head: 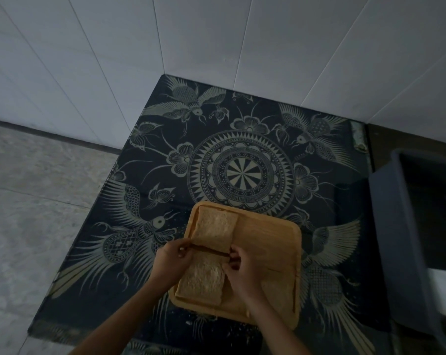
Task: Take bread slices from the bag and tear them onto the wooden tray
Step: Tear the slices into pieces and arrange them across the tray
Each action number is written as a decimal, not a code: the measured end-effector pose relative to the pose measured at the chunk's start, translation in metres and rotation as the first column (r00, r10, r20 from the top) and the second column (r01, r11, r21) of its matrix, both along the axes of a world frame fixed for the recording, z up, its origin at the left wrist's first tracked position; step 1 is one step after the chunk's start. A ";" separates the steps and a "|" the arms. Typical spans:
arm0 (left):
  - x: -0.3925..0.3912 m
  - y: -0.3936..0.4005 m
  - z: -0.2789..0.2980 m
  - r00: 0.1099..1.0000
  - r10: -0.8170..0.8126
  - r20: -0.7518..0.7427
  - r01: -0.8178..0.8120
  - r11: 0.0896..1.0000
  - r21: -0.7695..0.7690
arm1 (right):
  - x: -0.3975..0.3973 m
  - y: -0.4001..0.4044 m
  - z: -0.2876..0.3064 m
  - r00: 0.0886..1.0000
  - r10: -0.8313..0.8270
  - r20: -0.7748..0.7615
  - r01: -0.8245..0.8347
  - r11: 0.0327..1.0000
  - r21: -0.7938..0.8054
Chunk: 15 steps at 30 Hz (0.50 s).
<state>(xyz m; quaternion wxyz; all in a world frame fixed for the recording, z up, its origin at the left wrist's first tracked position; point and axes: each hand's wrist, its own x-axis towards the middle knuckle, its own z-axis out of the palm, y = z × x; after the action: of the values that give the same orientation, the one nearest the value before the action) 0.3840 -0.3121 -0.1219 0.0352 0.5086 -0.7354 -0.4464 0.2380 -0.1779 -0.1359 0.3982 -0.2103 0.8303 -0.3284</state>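
Left hand [174, 254] and right hand [238, 262] were both pinched shut on the near crust edge of the far bread slice [214, 230], one at each end, w/ the brown crust stretched between them; a second slice [202, 283] lay flat just near of it, partly under the hands; a third slice [278, 290] sat at the near right; all rested on the wooden tray [273, 242], which sat on the patterned tabletop [242, 149]; a dark bin [406, 239] stood to the right. No bag was in view. Judged: the tear was starting; best to keep thumbs close together, pull apart & twist gently, work low over the tray so crumbs and pieces land inside the rim, not on the tabletop.
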 end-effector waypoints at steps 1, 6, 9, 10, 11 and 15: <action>0.000 0.000 0.000 1.000 -0.008 0.005 0.008 1.000 0.005 | 0.000 0.000 0.000 1.000 -0.004 -0.001 0.004 1.000 -0.002; 0.000 -0.001 0.000 0.999 -0.047 0.009 0.047 0.998 -0.032 | 0.001 0.000 -0.003 1.000 -0.004 -0.006 0.004 1.000 -0.010; -0.002 0.001 0.002 0.999 -0.032 -0.026 0.030 0.998 -0.053 | 0.002 0.001 -0.006 1.000 -0.004 -0.018 0.004 1.000 -0.026; -0.002 0.002 0.002 0.999 -0.030 -0.037 0.028 0.998 -0.052 | 0.003 0.001 -0.006 1.000 -0.008 -0.016 0.007 1.000 -0.029; -0.003 0.002 0.003 0.999 -0.035 -0.041 0.032 0.998 -0.053 | 0.003 0.001 -0.007 1.000 -0.014 -0.009 0.014 0.999 -0.030; -0.003 0.003 0.001 0.999 -0.044 -0.030 0.042 0.998 -0.050 | 0.004 0.001 -0.009 0.999 -0.037 0.008 0.037 0.999 -0.033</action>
<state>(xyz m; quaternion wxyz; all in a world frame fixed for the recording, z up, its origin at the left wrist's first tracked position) 0.3812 -0.3089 -0.1208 0.0496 0.4846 -0.7563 -0.4367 0.2420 -0.1766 -0.1447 0.3917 -0.2004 0.8269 -0.3502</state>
